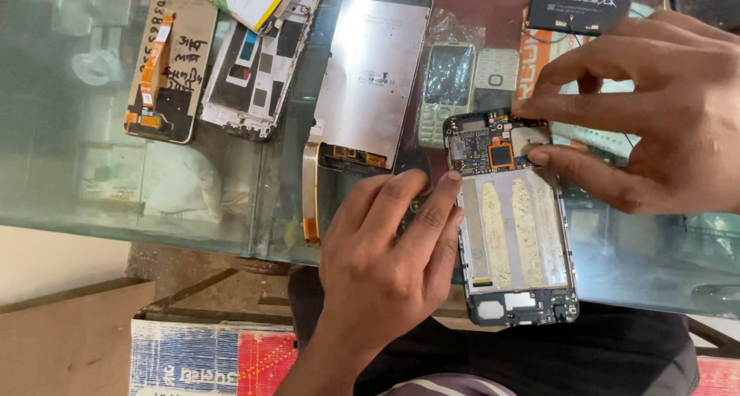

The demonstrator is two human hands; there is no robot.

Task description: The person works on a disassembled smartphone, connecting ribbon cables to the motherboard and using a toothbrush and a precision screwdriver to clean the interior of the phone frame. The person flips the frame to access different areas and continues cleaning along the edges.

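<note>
Our left hand (385, 246) rests palm down, fingers loosely curled, steadying the near left edge of the opened phone (512, 226). Beyond, our right hand (655, 107) arches over, thumb and forefinger pinching narrowly at its circuit board (482, 145). Farther left lies a metal backplate (370, 80).

Glass table (69, 203) holds a silver display panel (370, 76) (flex cable curling off its bottom), keypad phone (447, 87) in plastic, two more stripped panels (258, 72) left. Black battery (580, 3) top right.
</note>
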